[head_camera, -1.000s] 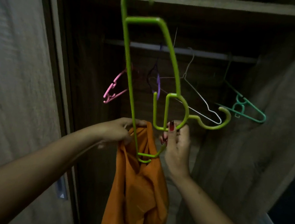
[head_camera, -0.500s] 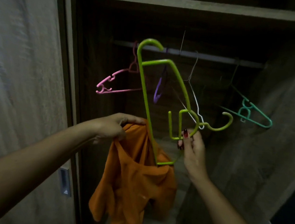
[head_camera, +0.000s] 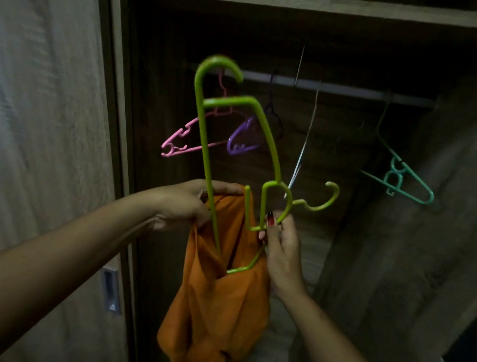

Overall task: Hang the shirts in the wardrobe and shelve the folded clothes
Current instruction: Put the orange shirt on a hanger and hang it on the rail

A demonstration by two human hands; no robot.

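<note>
An orange shirt [head_camera: 221, 300] hangs down in front of the open wardrobe. My left hand [head_camera: 192, 202] grips its top edge and holds it up. A lime green hanger [head_camera: 266, 143] stands tilted on end, one arm pushed down inside the shirt's opening. My right hand [head_camera: 281, 242] pinches the hanger at its curved loop, just right of the shirt. The hanger's hook points up to the left, below the metal rail [head_camera: 340, 89].
On the rail hang a pink hanger [head_camera: 186, 138], a purple hanger [head_camera: 243, 141], a thin white wire hanger [head_camera: 303, 154] and a teal hanger [head_camera: 399, 180]. A shelf board [head_camera: 319, 4] runs above. The sliding door [head_camera: 33, 134] with a recessed handle [head_camera: 111, 291] stands left.
The green hanger has sunk lower and deeper into the shirt, which has opened wider. Both hands have stayed on their holds.
</note>
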